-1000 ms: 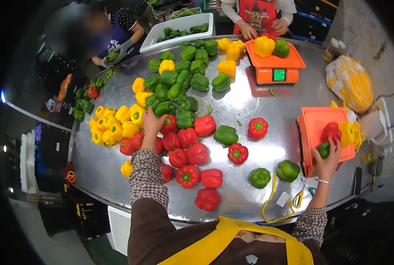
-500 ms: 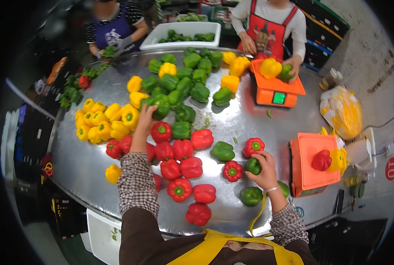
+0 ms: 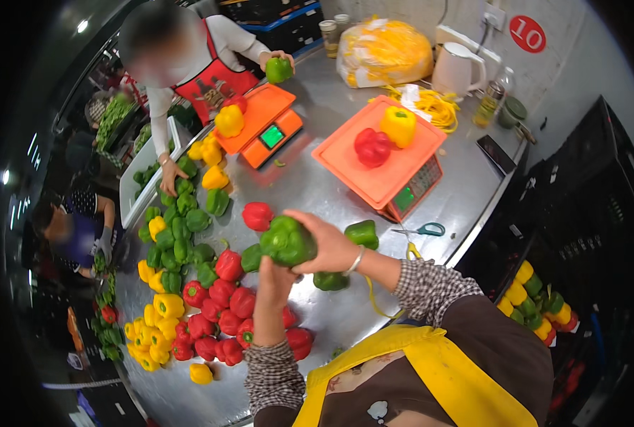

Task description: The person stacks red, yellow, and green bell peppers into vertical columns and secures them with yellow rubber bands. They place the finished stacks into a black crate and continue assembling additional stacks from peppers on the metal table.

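Observation:
A green bell pepper [image 3: 287,240] is raised above the steel table, between my two hands. My right hand [image 3: 331,245] curves round its right side with the fingers closed on it. From below, my left hand [image 3: 277,283] grips the same pepper; part of its fingers is hidden behind it. Several red bell peppers [image 3: 242,302] lie under and left of my left forearm. Just beyond my right wrist rests another green bell pepper [image 3: 361,233]. Farther off, an orange scale [image 3: 338,151] bears a red bell pepper [image 3: 372,148] and a yellow bell pepper [image 3: 398,127].
Scissors [image 3: 430,229] and a phone [image 3: 496,154] lie at the right. A co-worker [image 3: 221,78] at another orange scale [image 3: 256,146] lifts a green pepper. Yellow peppers [image 3: 153,331] are heaped left. Dark crates [image 3: 580,220] stand beyond the table's right edge, near a kettle [image 3: 457,70].
My view has swung right. My left hand has left the pile and come beside my right hand, with a green bell pepper raised between them. The co-worker's green pepper is off the scale.

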{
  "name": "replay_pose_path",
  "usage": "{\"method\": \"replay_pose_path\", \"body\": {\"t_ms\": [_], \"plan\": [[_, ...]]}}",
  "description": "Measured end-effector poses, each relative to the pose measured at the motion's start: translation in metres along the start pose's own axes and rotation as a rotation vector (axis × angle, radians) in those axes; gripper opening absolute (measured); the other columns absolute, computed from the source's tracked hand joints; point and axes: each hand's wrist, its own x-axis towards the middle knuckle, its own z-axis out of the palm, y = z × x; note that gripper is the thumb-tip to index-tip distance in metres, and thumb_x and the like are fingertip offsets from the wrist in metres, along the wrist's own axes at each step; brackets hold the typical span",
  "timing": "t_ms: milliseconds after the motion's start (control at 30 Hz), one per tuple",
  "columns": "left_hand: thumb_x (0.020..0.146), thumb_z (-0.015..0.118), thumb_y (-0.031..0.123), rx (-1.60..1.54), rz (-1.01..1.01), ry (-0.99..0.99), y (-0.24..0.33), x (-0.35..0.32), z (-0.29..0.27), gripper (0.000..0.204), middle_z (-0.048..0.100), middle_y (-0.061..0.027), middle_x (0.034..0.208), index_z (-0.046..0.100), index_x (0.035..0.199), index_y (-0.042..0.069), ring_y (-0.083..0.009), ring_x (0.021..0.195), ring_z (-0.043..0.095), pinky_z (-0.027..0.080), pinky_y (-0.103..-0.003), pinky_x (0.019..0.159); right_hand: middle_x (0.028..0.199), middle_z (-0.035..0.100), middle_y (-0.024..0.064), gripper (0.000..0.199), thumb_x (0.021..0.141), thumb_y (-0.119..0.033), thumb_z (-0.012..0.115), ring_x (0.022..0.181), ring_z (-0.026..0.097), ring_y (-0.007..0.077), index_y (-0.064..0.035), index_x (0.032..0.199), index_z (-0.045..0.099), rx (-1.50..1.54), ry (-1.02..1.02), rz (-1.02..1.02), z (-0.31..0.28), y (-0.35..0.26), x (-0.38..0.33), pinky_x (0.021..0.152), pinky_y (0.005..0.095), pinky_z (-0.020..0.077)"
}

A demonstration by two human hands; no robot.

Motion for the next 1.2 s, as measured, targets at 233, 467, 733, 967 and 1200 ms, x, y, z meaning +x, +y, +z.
{"method": "replay_pose_path", "body": {"t_ms": [233, 467, 733, 967, 1200], "plan": [[0.099, 0.051, 0.019, 0.488, -0.116, 0.151, -0.062, -0.001, 0.052, 0.061, 0.050, -0.0183, 0.128, 0.017, 0.148, 0.005, -0.0244, 0.111, 0.057, 0.053, -0.034, 0.085, 0.119, 0.058, 0.0190, 0.094, 0.060, -0.035, 0.086, 0.111, 0.058, 0.0338, -0.0069, 0.135, 0.037, -0.255, 0.752, 0.256, -0.103, 0.051, -0.053, 0.093, 0.0402, 0.0481], [0.097, 0.055, 0.017, 0.569, -0.244, 0.204, -0.095, -0.051, 0.080, 0.034, 0.061, -0.0124, 0.111, 0.049, 0.126, 0.001, -0.0215, 0.102, 0.061, 0.053, -0.033, 0.082, 0.131, 0.048, 0.0203, 0.097, 0.063, -0.043, 0.084, 0.122, 0.045, 0.0384, -0.0051, 0.138, 0.035, -0.699, 0.757, 0.195, -0.114, 0.058, -0.059, 0.106, 0.0521, 0.0292], [0.097, 0.057, 0.020, 0.437, -0.613, -0.182, -0.153, -0.129, 0.105, 0.032, 0.063, -0.0056, 0.109, 0.057, 0.120, -0.001, -0.0103, 0.095, 0.058, 0.046, -0.026, 0.083, 0.105, 0.062, 0.0081, 0.030, 0.082, -0.028, 0.070, 0.101, 0.058, 0.0287, -0.0082, 0.104, 0.063, -0.132, 0.049, -0.148, 0.013, 0.035, -0.154, 0.084, 0.0377, 0.0492], [0.097, 0.055, 0.017, 0.616, -0.548, -0.203, -0.144, -0.120, 0.114, 0.034, 0.064, -0.0082, 0.112, 0.055, 0.125, -0.002, -0.0134, 0.099, 0.059, 0.046, -0.028, 0.087, 0.103, 0.064, 0.0055, 0.025, 0.087, -0.030, 0.064, 0.099, 0.058, 0.0268, -0.0099, 0.103, 0.065, -0.104, -0.127, -0.083, 0.007, 0.033, -0.158, 0.084, 0.0376, 0.0486], [0.095, 0.057, 0.015, 0.683, -0.505, -0.027, -0.156, -0.131, 0.124, 0.034, 0.066, -0.0119, 0.109, 0.055, 0.124, -0.003, -0.0155, 0.097, 0.061, 0.047, -0.029, 0.087, 0.099, 0.063, 0.0092, 0.026, 0.086, -0.029, 0.062, 0.097, 0.059, 0.0300, -0.0085, 0.102, 0.065, -0.061, -0.204, 0.063, -0.001, 0.046, -0.180, 0.085, 0.0392, 0.0471]]}}
